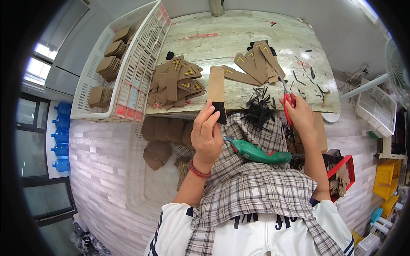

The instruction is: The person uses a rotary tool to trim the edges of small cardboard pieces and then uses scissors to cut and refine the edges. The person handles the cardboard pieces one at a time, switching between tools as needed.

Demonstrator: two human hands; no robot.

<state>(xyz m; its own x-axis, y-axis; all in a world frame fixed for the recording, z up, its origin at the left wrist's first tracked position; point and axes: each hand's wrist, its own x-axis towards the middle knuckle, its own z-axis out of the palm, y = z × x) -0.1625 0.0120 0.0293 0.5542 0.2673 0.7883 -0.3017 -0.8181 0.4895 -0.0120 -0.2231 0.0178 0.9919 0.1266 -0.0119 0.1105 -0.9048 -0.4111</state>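
Note:
My left hand [206,135] pinches the black lower end of a tan fabric strip [217,83], which lies flat over the table's front edge. My right hand [300,114] is closed round the red handles of a pair of scissors [287,97]. Their blades point away from me, toward a fan of brown strips [247,68] with yellow angle marks. To the left of the tan strip lies a heap of similar brown strips [173,83]. A bunch of black trimmings [259,106] hangs over the edge between my hands.
A white plastic basket [141,64] with stacked brown pieces stands at the table's left. A green electric cutter [260,152] rests across my checked apron. Black scraps [314,74] litter the table's right side. Below are a crate [141,183] and a red-edged box [351,175].

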